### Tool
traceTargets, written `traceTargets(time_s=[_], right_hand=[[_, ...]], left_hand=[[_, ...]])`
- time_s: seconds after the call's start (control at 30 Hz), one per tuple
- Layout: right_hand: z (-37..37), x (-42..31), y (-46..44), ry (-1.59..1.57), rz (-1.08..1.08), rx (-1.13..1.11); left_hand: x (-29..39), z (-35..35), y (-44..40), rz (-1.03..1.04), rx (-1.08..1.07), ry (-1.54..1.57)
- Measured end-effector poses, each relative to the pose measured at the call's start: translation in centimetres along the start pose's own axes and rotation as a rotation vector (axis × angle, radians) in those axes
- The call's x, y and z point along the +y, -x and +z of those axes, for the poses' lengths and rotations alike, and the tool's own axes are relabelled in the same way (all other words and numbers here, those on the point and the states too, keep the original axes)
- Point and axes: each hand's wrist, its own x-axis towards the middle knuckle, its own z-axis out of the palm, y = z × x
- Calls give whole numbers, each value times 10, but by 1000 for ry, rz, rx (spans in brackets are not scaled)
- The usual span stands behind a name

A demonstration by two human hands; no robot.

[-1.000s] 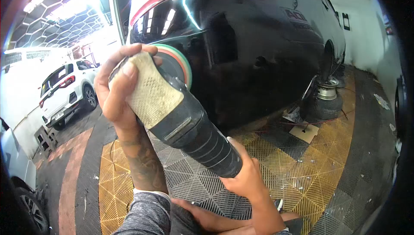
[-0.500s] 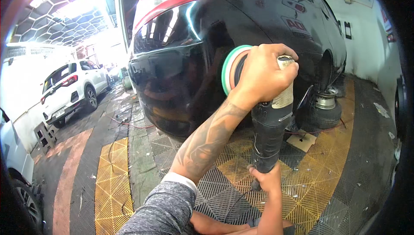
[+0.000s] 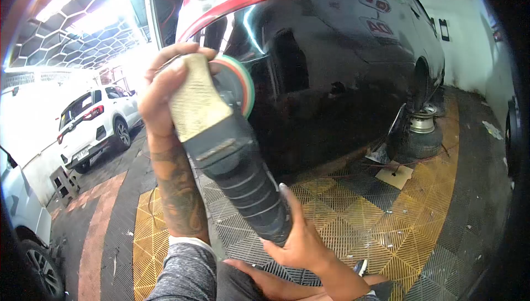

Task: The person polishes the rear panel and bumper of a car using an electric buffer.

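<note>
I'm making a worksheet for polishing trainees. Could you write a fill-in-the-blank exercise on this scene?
The upper end of the polisher is held by the ____, its lower end by the right hand.
The pad's outermost edge is ____.
The car panel beside it is ____.

Missing words: left hand; green; black.

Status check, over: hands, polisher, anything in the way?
Left hand gripping front of polisher, right hand around rear grip. Pad at black car, firm contact unclear. Silver wheel rim off to the right, apart from polisher.
</note>
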Motion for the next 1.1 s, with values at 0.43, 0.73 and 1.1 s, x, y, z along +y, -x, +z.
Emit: traceTargets(time_s=[0.43, 0.73, 1.1], right_hand=[[-63, 44, 25, -130, -8, 210], [-98, 8, 5, -442, 59, 231], [-77, -47, -6, -382, -194, 24]], left_hand=[[-61, 118, -49, -21, -134, -530], [-91, 154, -123, 5, -233, -634], [-6, 46, -166, -249, -49, -271]])
